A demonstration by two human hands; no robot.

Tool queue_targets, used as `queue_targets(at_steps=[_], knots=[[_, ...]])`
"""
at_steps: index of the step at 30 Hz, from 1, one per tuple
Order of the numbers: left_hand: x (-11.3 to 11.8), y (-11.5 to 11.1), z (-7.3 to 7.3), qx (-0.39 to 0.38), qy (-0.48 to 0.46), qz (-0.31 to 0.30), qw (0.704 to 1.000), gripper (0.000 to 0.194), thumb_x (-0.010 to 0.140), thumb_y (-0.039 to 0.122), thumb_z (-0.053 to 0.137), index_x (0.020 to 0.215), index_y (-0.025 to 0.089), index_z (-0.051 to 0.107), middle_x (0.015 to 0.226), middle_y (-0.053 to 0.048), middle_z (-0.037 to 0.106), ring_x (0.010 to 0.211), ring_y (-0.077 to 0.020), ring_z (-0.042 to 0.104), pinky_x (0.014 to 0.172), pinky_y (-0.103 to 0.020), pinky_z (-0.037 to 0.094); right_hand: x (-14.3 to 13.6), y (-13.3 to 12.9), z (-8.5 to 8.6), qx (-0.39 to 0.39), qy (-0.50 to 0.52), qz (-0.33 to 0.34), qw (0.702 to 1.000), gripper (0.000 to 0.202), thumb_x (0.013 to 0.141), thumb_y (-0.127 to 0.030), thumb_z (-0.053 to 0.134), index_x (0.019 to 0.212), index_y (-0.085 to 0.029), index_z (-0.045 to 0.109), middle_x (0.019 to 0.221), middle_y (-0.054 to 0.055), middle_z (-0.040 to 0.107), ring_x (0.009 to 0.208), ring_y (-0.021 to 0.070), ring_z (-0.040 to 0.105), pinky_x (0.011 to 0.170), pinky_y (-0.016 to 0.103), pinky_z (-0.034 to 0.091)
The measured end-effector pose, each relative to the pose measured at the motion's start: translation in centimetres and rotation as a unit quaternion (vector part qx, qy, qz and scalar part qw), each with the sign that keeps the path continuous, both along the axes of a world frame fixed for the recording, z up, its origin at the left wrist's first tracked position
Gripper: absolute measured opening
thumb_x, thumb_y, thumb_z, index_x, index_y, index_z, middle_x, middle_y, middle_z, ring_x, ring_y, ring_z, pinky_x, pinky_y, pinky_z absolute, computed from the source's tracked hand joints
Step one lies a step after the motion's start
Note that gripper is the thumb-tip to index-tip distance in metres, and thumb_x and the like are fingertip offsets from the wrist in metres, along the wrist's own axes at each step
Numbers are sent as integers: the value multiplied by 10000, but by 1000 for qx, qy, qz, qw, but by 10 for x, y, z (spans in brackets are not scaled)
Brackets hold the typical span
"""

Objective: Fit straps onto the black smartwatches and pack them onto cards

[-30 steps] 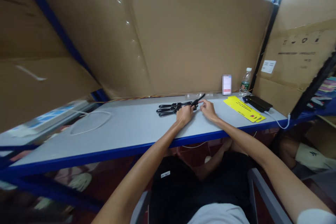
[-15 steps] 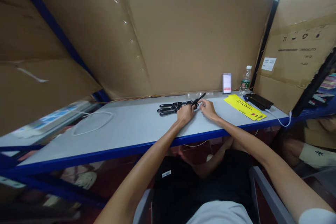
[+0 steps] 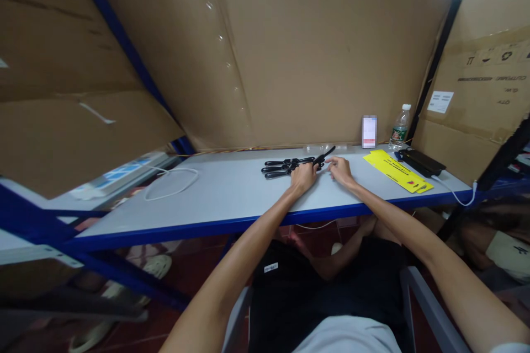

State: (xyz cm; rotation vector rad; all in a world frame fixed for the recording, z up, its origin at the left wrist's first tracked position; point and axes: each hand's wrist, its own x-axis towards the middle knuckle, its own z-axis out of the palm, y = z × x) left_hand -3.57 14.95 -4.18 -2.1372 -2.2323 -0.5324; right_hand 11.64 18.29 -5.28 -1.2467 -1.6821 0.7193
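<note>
Left grip (image 3: pixel 304 176) closed round black clip (image 3: pixel 321 158)

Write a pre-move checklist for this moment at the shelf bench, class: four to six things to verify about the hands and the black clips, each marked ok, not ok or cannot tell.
1. Left hand is on the near end of the black clips: ok.
2. Right hand has its fingertips by the raised black piece: ok; whether it pinches it: cannot tell.
3. The clips lie flat in a bunch on the grey shelf: ok.
4. Yellow sheet lies apart from both hands, to the right: ok.
5. Water bottle stands upright at the back: ok.
6. White cable lies well left of the clips: ok.
</note>
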Motion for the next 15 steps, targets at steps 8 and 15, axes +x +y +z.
queue_targets(at_steps=[8, 15], knots=[[0, 0, 0, -2, 6, -1, 1000, 516, 1057, 456, 318, 1143, 184, 748, 1145, -191, 752, 1104, -326, 712, 903, -397, 537, -1, 1, -3, 68, -19, -7, 998, 397, 824, -109, 465, 1053, -197, 776, 843, 4, 725, 476, 95, 566, 533, 219, 499], [0, 2, -1, -1, 2, 4, 1000, 511, 1058, 454, 320, 1158, 181, 741, 1161, -194, 746, 1118, -329, 708, 916, -400, 533, -2, -5, 0, 142, -173, -24, 974, 379, 844, -68, 488, 945, -233, 813, 939, 25, 763, 915, 193, 692, 893, 284, 519]])
